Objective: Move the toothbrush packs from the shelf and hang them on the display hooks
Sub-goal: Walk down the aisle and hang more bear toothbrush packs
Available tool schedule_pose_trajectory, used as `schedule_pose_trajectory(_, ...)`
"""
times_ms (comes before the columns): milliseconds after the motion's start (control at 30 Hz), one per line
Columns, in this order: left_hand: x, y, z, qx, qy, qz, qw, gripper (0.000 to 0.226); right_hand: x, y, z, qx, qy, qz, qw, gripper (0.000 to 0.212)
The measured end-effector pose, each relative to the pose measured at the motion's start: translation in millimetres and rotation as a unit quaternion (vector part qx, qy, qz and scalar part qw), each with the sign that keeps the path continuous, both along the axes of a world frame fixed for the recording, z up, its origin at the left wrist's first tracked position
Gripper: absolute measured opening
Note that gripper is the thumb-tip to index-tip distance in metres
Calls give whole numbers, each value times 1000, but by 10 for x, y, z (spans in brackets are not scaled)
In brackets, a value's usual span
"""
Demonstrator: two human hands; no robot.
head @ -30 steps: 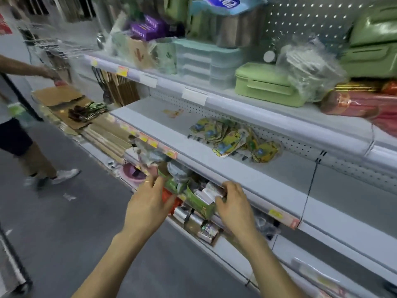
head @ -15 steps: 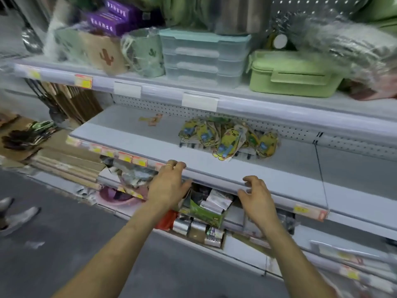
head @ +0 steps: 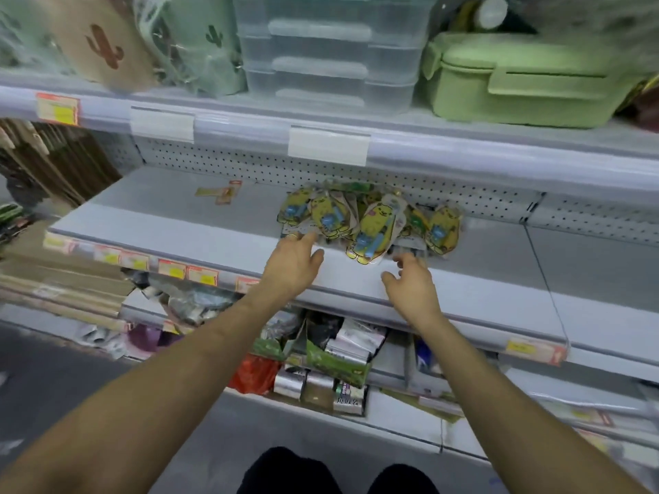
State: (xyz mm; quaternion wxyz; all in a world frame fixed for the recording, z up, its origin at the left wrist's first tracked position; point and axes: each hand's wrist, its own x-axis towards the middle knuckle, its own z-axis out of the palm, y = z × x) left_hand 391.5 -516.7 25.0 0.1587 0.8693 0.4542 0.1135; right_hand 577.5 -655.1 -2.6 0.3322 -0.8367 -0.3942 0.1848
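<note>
Two grips (head: 293, 260) (head: 410, 284) — one toothbrush-pack pile (head: 371, 222)

Yellow cartoon-shaped toothbrush packs (head: 371, 222) lie overlapping in a loose heap on the grey shelf (head: 171, 222)

The one head-worn camera is looking forward and down, sitting near the shelf (head: 160, 215) and facing its front edge from above.

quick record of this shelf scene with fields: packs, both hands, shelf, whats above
packs: toothbrush packs heaped on the middle shelf, against the pegboard
left hand: open, fingertips at the heap's left edge
right hand: open, holding nothing, just short of the heap's front
above: clear containers, green lunch box
hooks: none plainly visible
</note>
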Motion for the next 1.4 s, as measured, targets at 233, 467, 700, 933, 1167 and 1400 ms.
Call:
schedule_pose_trajectory(233, 441, 581, -256, -68, -4, 25, 997, 41, 64, 538, -220, 23, 27, -79, 996, 46)
schedule_pose_trajectory(467, 858, 1063, -372, -74, 25, 55, 995, 66, 144, 915, -420, 25, -8, -105, 994, 74)
schedule_pose_trajectory(700, 904, 1259, -425, -195, -122, 98, 968, 98, 188, 928, -426, 69, 15, -137, 988, 80)
schedule_pose_trajectory(933, 486, 1248, -527, -278, -358, 53, 890, 54, 303, 820, -478, 205, 196, -149, 947, 79)
schedule_pose_trajectory(1167, 287, 1175, -559, -358, -434, 44, 825, 54, 293, 752, -390, 241, 359, -170, 886, 45)
schedule_pose_trajectory(1400, 20, 882, -526, -417, -399, 77, 813, 40, -30, 320, -155, 237, 407, -241, 849, 22)
